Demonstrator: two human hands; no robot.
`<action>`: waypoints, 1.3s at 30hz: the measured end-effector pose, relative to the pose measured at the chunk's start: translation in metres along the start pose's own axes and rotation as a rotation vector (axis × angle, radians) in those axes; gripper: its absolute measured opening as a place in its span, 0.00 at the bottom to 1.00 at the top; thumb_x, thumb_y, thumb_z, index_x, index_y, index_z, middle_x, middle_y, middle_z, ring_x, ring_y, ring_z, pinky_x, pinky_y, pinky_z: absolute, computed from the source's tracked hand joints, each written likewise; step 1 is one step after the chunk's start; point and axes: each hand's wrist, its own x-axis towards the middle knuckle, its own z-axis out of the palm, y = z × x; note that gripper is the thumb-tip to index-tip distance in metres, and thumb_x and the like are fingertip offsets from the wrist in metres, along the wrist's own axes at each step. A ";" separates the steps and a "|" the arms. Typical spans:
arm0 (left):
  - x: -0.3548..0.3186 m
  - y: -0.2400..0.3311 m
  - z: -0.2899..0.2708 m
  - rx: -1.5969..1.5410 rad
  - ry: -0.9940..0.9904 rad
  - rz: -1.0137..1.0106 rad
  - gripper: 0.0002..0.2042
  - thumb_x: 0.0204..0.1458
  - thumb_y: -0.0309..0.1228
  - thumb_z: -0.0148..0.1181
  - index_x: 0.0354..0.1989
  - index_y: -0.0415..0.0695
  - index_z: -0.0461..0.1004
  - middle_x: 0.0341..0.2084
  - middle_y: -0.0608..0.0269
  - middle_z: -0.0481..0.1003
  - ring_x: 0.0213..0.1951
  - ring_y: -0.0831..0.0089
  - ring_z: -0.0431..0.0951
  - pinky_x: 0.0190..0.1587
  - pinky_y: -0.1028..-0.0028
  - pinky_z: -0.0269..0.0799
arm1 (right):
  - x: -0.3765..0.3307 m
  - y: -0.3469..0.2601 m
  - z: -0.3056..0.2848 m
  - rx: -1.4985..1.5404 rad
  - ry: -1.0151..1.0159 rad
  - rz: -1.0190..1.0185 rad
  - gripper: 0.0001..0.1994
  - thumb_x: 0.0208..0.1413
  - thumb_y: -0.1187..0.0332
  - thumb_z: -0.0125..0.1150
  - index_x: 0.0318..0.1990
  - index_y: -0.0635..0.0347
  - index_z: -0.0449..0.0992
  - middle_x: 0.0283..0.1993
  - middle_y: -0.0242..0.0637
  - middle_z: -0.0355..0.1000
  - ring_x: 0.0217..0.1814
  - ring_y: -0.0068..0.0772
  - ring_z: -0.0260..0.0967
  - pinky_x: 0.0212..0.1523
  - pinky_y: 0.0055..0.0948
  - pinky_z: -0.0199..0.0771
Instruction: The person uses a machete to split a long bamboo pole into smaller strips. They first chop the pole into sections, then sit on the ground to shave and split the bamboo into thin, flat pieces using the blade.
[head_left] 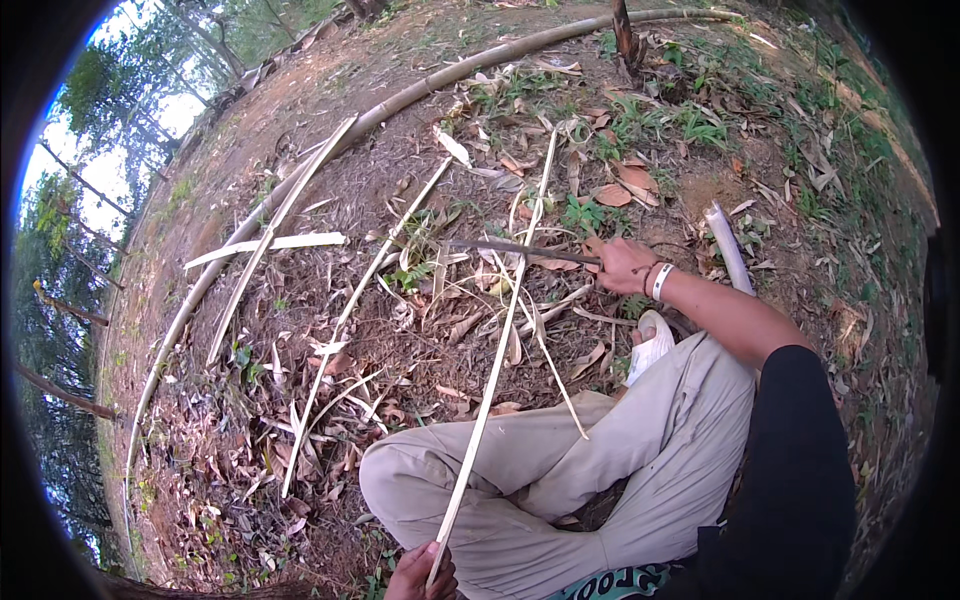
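Note:
My left hand (422, 573), at the lower edge, is closed round the near end of a long pale bamboo strip (487, 395). The strip slants up and away across my left leg, its far end over the leafy ground. My right hand (628, 265) grips the handle of a long dark-bladed knife (490, 246), whose blade points left and crosses the strip's upper part. Whether the edge bites into the strip, I cannot tell. A thin peeled sliver (561, 385) hangs beside the strip, reaching down to my trousers.
A long curved bamboo pole (420, 88) arcs over the ground ahead and left. Split strips (285, 235) lie across it, and another strip (365, 275) rests nearer. A cut pole piece (728, 248) is by my right arm. A thin stump (627, 40) stands far ahead.

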 end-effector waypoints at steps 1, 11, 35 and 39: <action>-0.004 -0.006 -0.001 -0.008 -0.007 -0.033 0.13 0.67 0.39 0.44 0.32 0.46 0.65 0.09 0.71 0.58 0.07 0.81 0.55 0.08 0.82 0.49 | 0.009 0.025 -0.003 -0.049 0.032 0.025 0.15 0.46 0.66 0.55 0.42 0.62 0.74 0.29 0.53 0.75 0.36 0.58 0.75 0.42 0.51 0.76; -0.015 -0.005 -0.001 -0.142 0.049 -0.119 0.14 0.67 0.40 0.42 0.30 0.47 0.64 0.08 0.71 0.56 0.06 0.79 0.54 0.08 0.81 0.48 | 0.002 0.029 0.007 -0.058 0.063 -0.051 0.17 0.49 0.57 0.59 0.42 0.59 0.76 0.31 0.51 0.77 0.38 0.55 0.77 0.41 0.52 0.77; 0.056 0.041 0.089 -0.040 -0.448 0.026 0.16 0.63 0.37 0.49 0.48 0.35 0.66 0.21 0.67 0.61 0.16 0.83 0.57 0.12 0.82 0.51 | -0.189 -0.149 -0.041 0.137 -0.122 -0.550 0.11 0.43 0.66 0.60 0.35 0.56 0.69 0.20 0.42 0.71 0.22 0.49 0.74 0.22 0.47 0.74; 0.061 0.018 0.103 0.091 -0.284 0.029 0.11 0.63 0.35 0.51 0.30 0.44 0.63 0.21 0.71 0.60 0.15 0.84 0.55 0.13 0.81 0.49 | -0.202 -0.157 -0.034 0.175 -0.145 -0.563 0.12 0.43 0.66 0.60 0.35 0.56 0.68 0.19 0.43 0.70 0.21 0.49 0.74 0.21 0.46 0.73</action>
